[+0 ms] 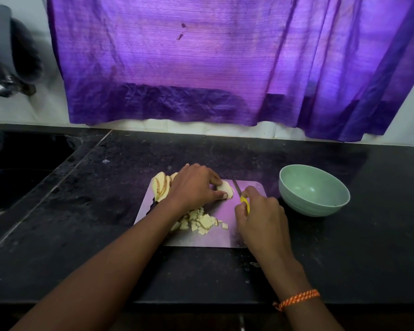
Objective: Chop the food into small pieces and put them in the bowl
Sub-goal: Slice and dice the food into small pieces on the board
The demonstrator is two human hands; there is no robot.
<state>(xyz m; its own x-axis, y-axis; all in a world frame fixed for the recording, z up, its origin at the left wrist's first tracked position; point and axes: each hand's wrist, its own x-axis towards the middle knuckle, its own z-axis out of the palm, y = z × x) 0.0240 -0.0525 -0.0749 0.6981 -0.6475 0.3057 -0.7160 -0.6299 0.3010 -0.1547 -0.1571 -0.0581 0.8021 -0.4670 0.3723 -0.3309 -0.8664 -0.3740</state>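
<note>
The black speckled stone worktop carries all items of the task, with a purple cloth curtain hanging behind it. A flat rectangular metal cutting board lies at the centre of the worktop. To its right, just beside the board and apart from it, stands a pale green round bowl; the part of its interior that shows holds no food, so the transfer step is judged not yet begun. At the far left corner of the board lies a stack of pale sliced food with brownish skin edges, uncut into small pieces. Near the front of the board sits a heap of small pale diced pieces, partly under the left forearm. The left hand has its fingers and thumb curled round a pale slice of food, pinning it to the board. The right hand is closed round the yellow handle of a small knife, whose blade points away, just right of the held slice. Judgement: chopping is partly done; the held slice and the stack remain to be diced, and every piece has yet to go into the bowl.
</note>
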